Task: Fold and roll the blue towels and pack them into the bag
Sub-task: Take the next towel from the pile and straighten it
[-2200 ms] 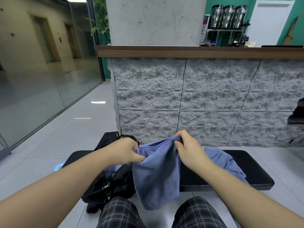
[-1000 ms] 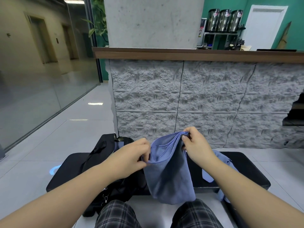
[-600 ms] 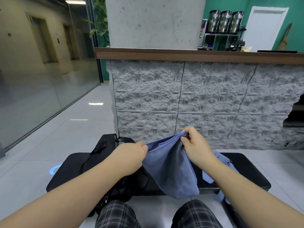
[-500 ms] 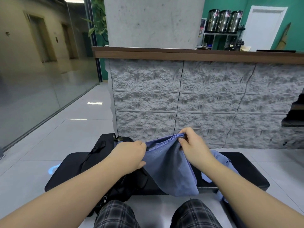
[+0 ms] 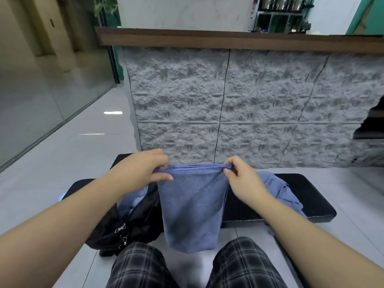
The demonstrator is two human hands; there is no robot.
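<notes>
Both hands pinch one folded blue towel (image 5: 191, 208) by its top edge, held taut and level between them. Left hand (image 5: 143, 169), at about 9 o'clock from the towel's top edge, has thumb and curled fingers closed on the left corner. Right hand (image 5: 241, 179), at about 3 o'clock, nips the right corner, where several layered edges show stacked, between thumb and forefinger. From that edge the towel hangs straight down in front of the person's knees in plaid trousers (image 5: 245, 265), its lower end free.

Counted: two hands, one held towel, one loose heap of blue cloth (image 5: 278, 192) lying on the black bench (image 5: 311, 198) at 4 o'clock from the right hand, and one black bag (image 5: 133, 223) at 7 o'clock from the left hand, slumped off the bench's near edge with two metal zipper pulls (image 5: 121, 231) showing. More blue fabric (image 5: 133, 198) shows at the bag's mouth; how many pieces cannot be told.
</notes>
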